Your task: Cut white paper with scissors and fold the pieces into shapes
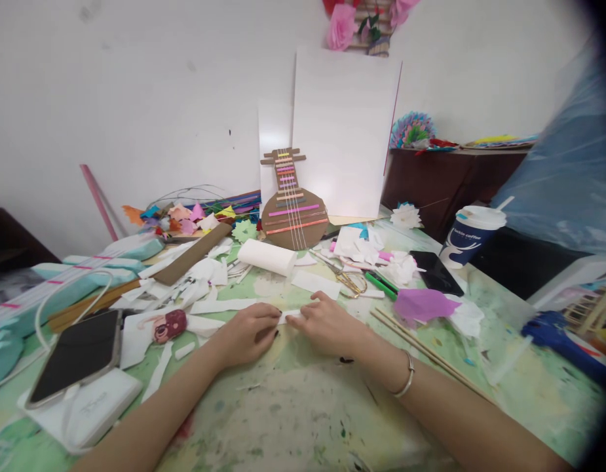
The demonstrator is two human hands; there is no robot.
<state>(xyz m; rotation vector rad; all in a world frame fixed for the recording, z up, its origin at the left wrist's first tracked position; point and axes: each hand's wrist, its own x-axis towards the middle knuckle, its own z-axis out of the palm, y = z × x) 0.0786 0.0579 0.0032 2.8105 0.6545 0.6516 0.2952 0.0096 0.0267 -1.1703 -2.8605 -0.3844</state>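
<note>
A small strip of white paper (pixel 285 317) lies low over the table between my two hands. My left hand (pixel 248 333) has its fingers curled together at the strip's left end. At the other end, the fingers of my right hand (pixel 327 326) are bent and pressed onto it. A silver bangle circles my right wrist. Just beyond the hands are a flat white paper piece (pixel 316 284) and a roll of white paper (pixel 267 256). Gold-handled scissors (pixel 350 283) rest to the right of these. How much of the strip my fingers cover is hidden.
Behind stands a cardboard lute (pixel 295 219) with strings, before a white board (pixel 344 131). A phone on a white box (pixel 94 400) is at left. On the right are a second phone (pixel 436 273), a paper cup (pixel 472 237), two thin sticks (pixel 430 354) and a blue glue gun (pixel 553 331).
</note>
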